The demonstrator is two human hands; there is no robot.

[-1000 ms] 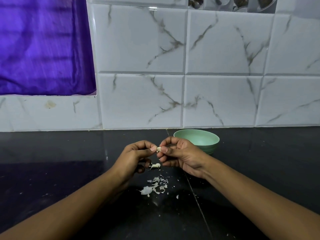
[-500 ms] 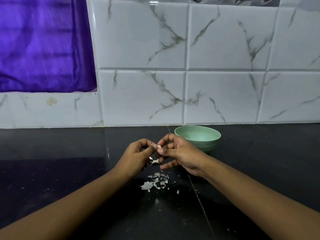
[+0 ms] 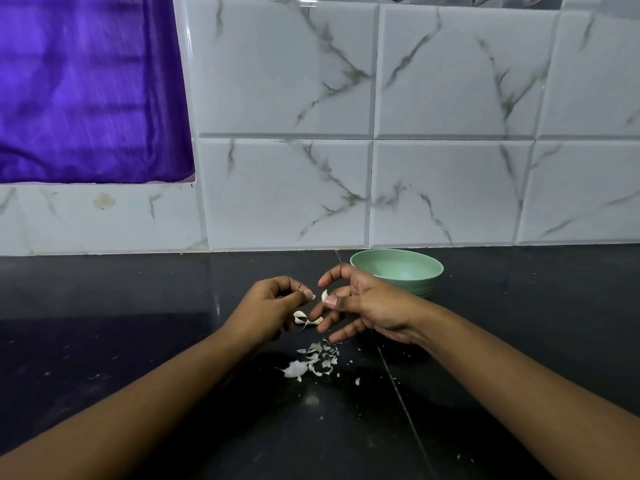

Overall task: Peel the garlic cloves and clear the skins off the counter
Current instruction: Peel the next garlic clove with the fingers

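**Clove in the right hand, skin scrap in the left, above the peel pile**

Both forearms come in from the lower corners and meet over the middle of the black counter (image 3: 131,341).

Right hand (image 3: 372,303): thumb tip presses a pale garlic clove (image 3: 324,295) against the fingers. The index finger is arched above the clove and clear of it. The lower fingers (image 3: 334,323) are spread loosely and point down and to the left. The clove is held above the counter, not touching it.

Left hand (image 3: 270,308): fingers curled in, with thumb and forefinger closed narrowly on a tiny scrap of skin (image 3: 313,297). The scrap sits just beside the clove with a small gap between them. I cannot tell whether the rest of this hand holds anything.

Below the two hands, a curled peel (image 3: 307,318) shows in the gap between them; whether it lies on the counter or hangs from a finger is unclear. Nearer the camera, the loose skins (image 3: 317,358) lie scattered on the counter in a small heap, with a larger whitish piece at its left edge and a few crumbs off to the right.

A green bowl (image 3: 398,271) stands on the counter behind the right hand, near the tiled wall (image 3: 284,192). Its inside is not clear from this angle. A thin seam runs across the counter from the wall toward the lower right, passing under the right wrist. A purple cloth (image 3: 86,91) fills the upper left.
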